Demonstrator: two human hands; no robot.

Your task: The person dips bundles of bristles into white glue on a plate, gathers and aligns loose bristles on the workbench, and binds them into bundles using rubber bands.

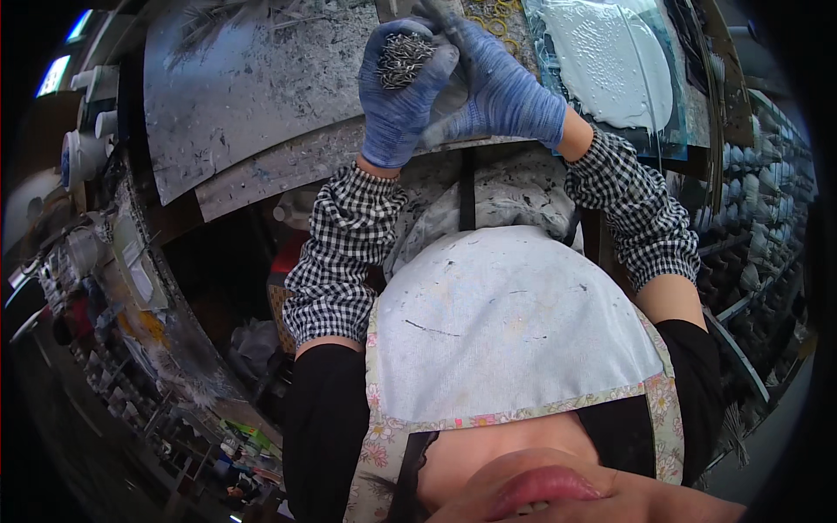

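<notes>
At the far left, a row of white bottles (83, 148) stands along the edge of a cluttered shelf, and below it more small jars and odds and ends crowd a lower ledge. Next comes a grey, dust-streaked work board (235, 96) that tilts across the bench. Above its right end the left hand (397, 87), in a blue knitted glove with a checked sleeve cover (344, 253) on the forearm, is curled shut around a bundle of thin metal pins (404, 57), whose tips stick up out of the fist. Just beside it, touching, the right hand (497, 87), also blue-gloved, is bent over the top of the bundle with its fingers closed in toward the pins; whether it pinches any cannot be told. Behind the hands lie a few yellow rings (493, 19). Further right a tray (545, 78) holds a pool of white paste (610, 61). At the far right, racks of small pale pieces (758, 183) run away along the wall.
</notes>
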